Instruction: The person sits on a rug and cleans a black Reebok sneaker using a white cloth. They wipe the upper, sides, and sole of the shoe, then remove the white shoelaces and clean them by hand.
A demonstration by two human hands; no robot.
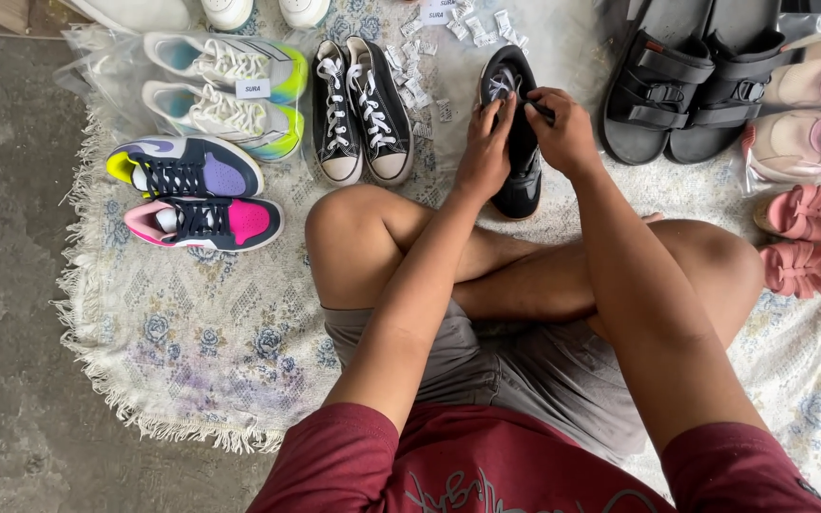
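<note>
Head view | both hands, left [485, 152] and right [560, 128], grip black sneaker [515, 142] | on rug [201, 323]

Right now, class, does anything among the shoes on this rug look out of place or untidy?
Yes. Small white packets lie scattered loose across the rug beside the black canvas sneakers, while the shoes sit in neat pairs. Both hands hold a lone black shoe.
</note>
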